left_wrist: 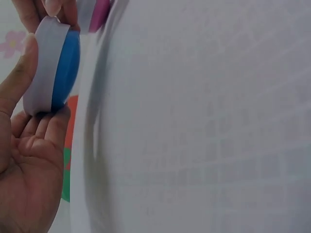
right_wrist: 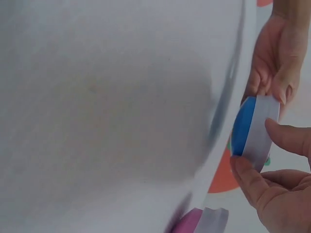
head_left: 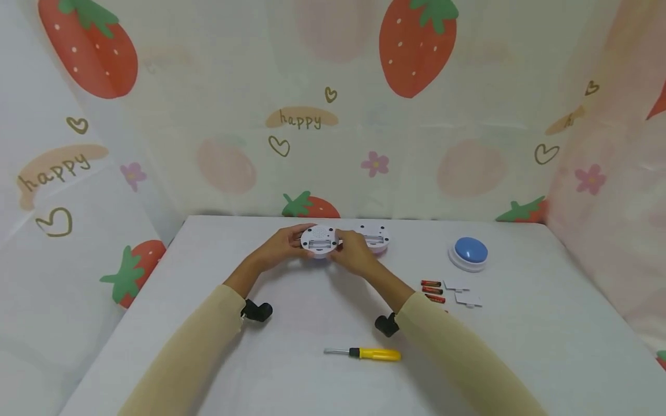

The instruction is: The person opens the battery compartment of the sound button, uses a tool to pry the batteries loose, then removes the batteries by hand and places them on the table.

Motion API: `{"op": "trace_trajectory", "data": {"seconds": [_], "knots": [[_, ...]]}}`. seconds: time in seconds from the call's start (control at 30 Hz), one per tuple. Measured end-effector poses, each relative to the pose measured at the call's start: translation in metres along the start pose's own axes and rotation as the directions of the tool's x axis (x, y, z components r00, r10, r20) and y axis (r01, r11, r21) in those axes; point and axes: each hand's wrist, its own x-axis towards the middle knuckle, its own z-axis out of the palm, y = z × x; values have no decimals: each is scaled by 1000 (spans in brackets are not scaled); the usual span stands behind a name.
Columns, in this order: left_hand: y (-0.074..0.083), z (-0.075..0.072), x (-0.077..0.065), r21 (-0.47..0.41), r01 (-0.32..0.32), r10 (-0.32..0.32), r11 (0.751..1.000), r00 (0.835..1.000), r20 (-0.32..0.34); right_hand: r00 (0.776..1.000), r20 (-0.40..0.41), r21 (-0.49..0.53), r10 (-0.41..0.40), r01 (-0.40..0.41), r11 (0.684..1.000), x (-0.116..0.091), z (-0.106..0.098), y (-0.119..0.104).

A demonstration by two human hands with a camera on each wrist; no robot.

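In the head view, near the centre of the frame, two hands hold one round push-button device (head_left: pixel 319 236) with white body and blue dome. It is turned upside down: the white underside, with an uncovered battery slot (head_left: pixel 319 245), faces the camera. The left hand (head_left: pixel 281 245) is partly closed, its thumb and fingers around the left side; the right hand (head_left: pixel 356 254) pinches the right side between thumb and fingers. Just to the right, partly hidden by this hand, a pink-domed device (head_left: pixel 378 240) lies upside down on the white surface (head_left: pixel 291 381). At the right of the frame, a second blue-domed device (head_left: pixel 470 250) stands with its dome upward. Below it, at least three red batteries (head_left: pixel 432 290) lie in a column, and two white battery covers (head_left: pixel 468 299) lie beside them. At lower centre, a screwdriver (head_left: pixel 378 354) with yellow handle lies with its tip toward the left. Behind everything there is a fabric (head_left: pixel 333 173) printed with strawberries and hearts.
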Motion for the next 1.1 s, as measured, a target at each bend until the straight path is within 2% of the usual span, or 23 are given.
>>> {"op": "trace_trajectory", "data": {"seconds": [0.23,0.4,0.57,0.7,0.83,0.93,1.1], "knots": [[-7,-8,4,-1,17,-17,1000,1000,-12,998,45,-11,46,-46,999,13,6,-1],[-13,-11,3,-14,49,-49,999,999,-8,991,103,-10,79,-79,997,16,8,-1],[-14,-11,-1,-29,60,-60,998,998,2,990,117,3,84,-85,996,18,12,3],[-14,-12,-1,-32,62,-62,998,998,7,991,113,7,68,-70,998,19,12,6],[-13,-11,-2,-31,49,-49,998,999,1,993,82,17,89,-91,996,17,9,5],[-12,-11,-1,1,34,-34,999,999,-16,994,52,21,94,-96,995,14,5,4],[-3,-10,0,77,-12,18,997,997,-73,1000,29,-39,-2,3,999,3,-5,4]]}}
